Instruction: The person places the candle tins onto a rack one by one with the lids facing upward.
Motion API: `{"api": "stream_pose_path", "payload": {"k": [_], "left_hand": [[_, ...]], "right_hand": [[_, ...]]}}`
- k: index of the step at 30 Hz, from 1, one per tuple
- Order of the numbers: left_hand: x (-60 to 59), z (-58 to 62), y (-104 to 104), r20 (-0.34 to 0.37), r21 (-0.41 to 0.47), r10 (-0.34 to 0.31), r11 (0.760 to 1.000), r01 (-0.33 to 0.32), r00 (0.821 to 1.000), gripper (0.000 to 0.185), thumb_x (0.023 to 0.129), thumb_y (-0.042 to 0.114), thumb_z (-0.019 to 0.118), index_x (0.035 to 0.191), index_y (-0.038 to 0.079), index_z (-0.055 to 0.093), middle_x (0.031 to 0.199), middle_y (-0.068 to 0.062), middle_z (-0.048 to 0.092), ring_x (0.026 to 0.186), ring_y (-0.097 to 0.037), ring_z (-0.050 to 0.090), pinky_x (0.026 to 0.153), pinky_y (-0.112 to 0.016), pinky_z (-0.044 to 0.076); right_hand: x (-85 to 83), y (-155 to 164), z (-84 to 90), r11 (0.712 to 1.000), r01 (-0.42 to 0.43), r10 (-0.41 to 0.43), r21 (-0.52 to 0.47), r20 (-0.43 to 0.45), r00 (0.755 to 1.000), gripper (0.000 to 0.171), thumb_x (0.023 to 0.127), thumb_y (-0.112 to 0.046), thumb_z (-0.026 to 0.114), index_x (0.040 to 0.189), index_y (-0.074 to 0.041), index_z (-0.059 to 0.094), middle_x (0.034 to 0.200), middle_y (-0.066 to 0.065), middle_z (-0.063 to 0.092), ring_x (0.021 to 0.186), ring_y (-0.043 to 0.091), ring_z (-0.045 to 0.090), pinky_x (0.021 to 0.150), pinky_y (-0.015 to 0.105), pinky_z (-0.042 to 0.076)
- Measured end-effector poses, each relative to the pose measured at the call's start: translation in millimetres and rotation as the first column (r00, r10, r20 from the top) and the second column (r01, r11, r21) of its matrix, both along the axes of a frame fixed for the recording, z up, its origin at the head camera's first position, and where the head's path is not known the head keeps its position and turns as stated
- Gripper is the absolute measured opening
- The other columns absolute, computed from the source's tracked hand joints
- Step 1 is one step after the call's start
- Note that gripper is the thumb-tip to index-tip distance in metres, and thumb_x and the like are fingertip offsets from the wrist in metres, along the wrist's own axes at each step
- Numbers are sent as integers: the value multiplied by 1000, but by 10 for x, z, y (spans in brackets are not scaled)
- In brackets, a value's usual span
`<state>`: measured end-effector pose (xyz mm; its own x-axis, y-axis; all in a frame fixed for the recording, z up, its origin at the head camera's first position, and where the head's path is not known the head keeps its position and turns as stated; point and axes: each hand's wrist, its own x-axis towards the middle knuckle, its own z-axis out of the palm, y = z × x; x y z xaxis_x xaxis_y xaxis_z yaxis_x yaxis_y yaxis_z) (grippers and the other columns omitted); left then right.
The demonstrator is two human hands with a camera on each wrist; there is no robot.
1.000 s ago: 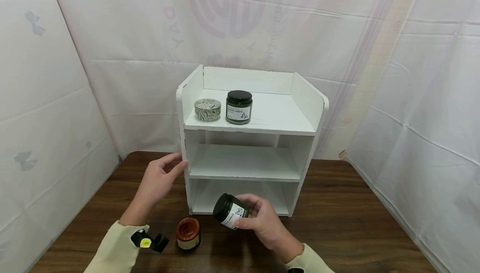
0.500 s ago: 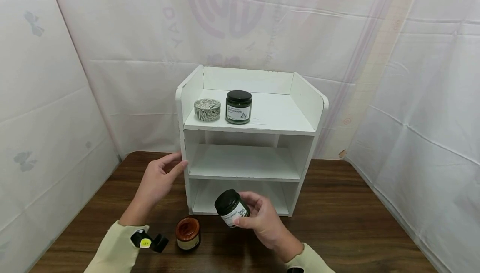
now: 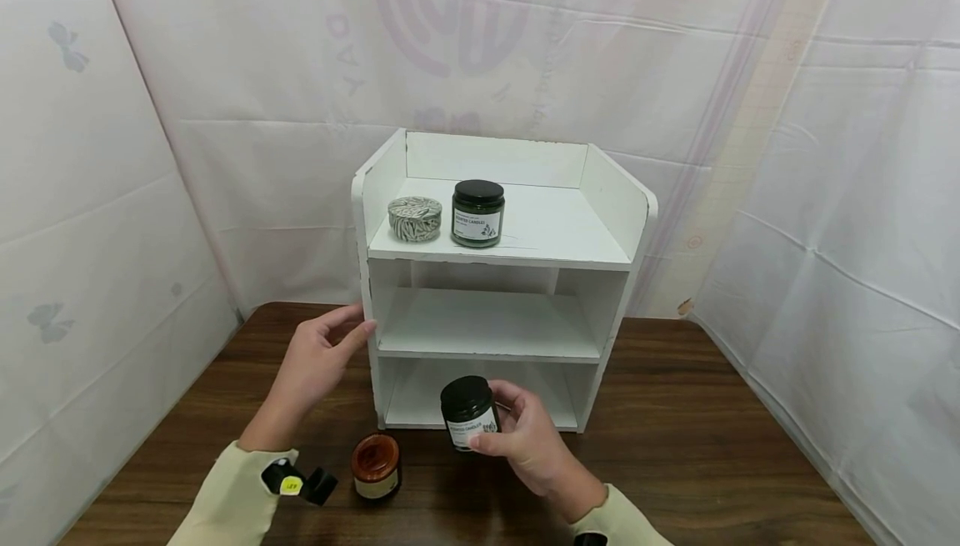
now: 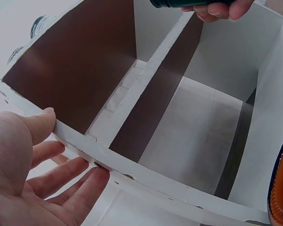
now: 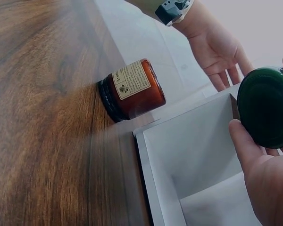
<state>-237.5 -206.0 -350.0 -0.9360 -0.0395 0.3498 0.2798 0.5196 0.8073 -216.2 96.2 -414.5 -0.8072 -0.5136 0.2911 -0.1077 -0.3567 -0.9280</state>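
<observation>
My right hand (image 3: pixel 528 442) grips a dark green scented candle jar (image 3: pixel 471 429) with a black lid and white label. The jar is held lid-up, slightly tilted, off the table before the shelf's lowest compartment. Its round base (image 5: pixel 269 108) shows in the right wrist view. My left hand (image 3: pixel 322 358) touches the left side panel of the white shelf (image 3: pixel 487 349). In the left wrist view, that hand's thumb (image 4: pixel 45 123) lies at the panel's front edge, fingers relaxed along the outer side. An amber candle jar (image 3: pixel 377 464) stands upside down on its black lid between the hands.
On the top board stand a round patterned tin (image 3: pixel 415 219) and, right beside it, another green candle jar (image 3: pixel 477 214). The shelf rests on a dark wooden table (image 3: pixel 697 446). White sheeting (image 3: pixel 285 196) hangs behind and at both sides.
My right hand has turned the candle jar from strongly tilted to nearly upright, raising it slightly and shifting it right. The left hand and the amber jar have stayed where they were.
</observation>
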Motion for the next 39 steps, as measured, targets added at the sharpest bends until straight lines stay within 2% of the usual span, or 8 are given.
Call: {"api": "stream_pose_path", "payload": {"k": [10, 21, 31, 39], "left_hand": [[-3, 2, -2, 3, 3, -3, 1000, 3, 1000, 54, 102, 46, 62, 143, 12, 61, 142, -12, 64, 119, -24, 60, 84, -20, 51], [-12, -10, -3, -2, 11, -5, 1000, 5, 1000, 53, 102, 45, 63, 143, 12, 61, 141, -12, 65, 119, -24, 60, 84, -20, 51], [-12, -12, -9, 6, 15, -6, 1000, 6, 1000, 54, 101, 45, 63, 144, 12, 61, 142, -12, 64, 123, -27, 60, 84, -19, 51], [-10, -7, -5, 7, 10, 0, 1000, 0, 1000, 54, 101, 46, 63, 143, 13, 61, 141, -12, 65, 116, -23, 62, 83, -20, 51]], "right_hand": [[-16, 26, 38, 993, 67, -64, 95, -39, 997, 54, 75, 4, 81, 125, 5, 60, 113, -2, 71, 104, 13, 65, 92, 25, 54], [-15, 47, 75, 997, 56, -52, 58, -68, 996, 65, 76, 2, 84, 131, 16, 52, 118, -1, 69, 106, 14, 64, 91, 25, 56], [-9, 59, 121, 999, 44, -42, 26, -97, 994, 62, 75, 1, 87, 128, 8, 55, 120, 0, 67, 108, 13, 64, 92, 26, 56], [-19, 66, 151, 998, 42, -37, 40, -112, 993, 65, 73, 3, 86, 127, 12, 52, 119, 2, 66, 107, 13, 64, 90, 27, 57]]}}
